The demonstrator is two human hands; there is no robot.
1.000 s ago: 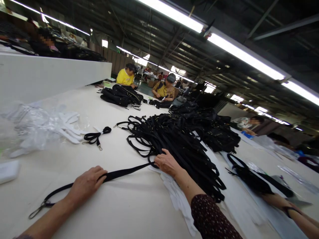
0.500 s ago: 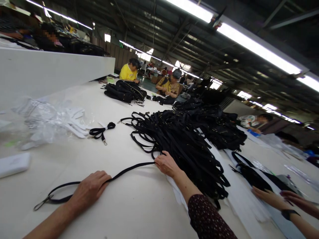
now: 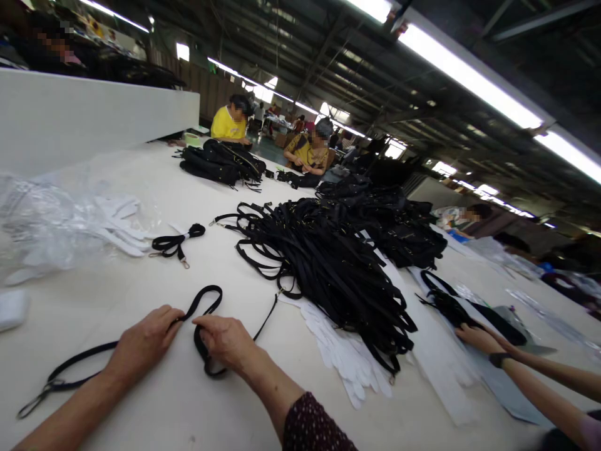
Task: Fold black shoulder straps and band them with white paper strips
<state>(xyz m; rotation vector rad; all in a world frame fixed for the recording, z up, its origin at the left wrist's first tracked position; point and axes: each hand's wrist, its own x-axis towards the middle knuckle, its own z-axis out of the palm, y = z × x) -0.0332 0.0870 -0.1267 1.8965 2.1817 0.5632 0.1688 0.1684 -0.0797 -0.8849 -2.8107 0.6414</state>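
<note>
A long black strap (image 3: 84,362) with metal hooks lies on the white table, one hook at the front left and the other end near the pile. My left hand (image 3: 143,341) is closed around the strap. Just to its right, my right hand (image 3: 225,340) pinches the same strap, which rises in a loop between the two hands and hangs in a fold below the fingers. Beyond them rests a folded black strap bundle (image 3: 176,241) with a white band around it. A large pile of black straps (image 3: 323,263) spreads to the right of my hands.
White paper strips (image 3: 342,351) lie beside the pile. Clear plastic bags (image 3: 51,225) are at the left. Black bags (image 3: 220,164) lie farther back, where co-workers sit. At the right, a co-worker's hands (image 3: 479,338) touch a black item. A white partition (image 3: 98,116) stands behind.
My right hand has moved left, from the pile's edge to beside my left hand, bringing the strap into a loop. The view has shifted slightly right. The co-worker's hands at right have moved.
</note>
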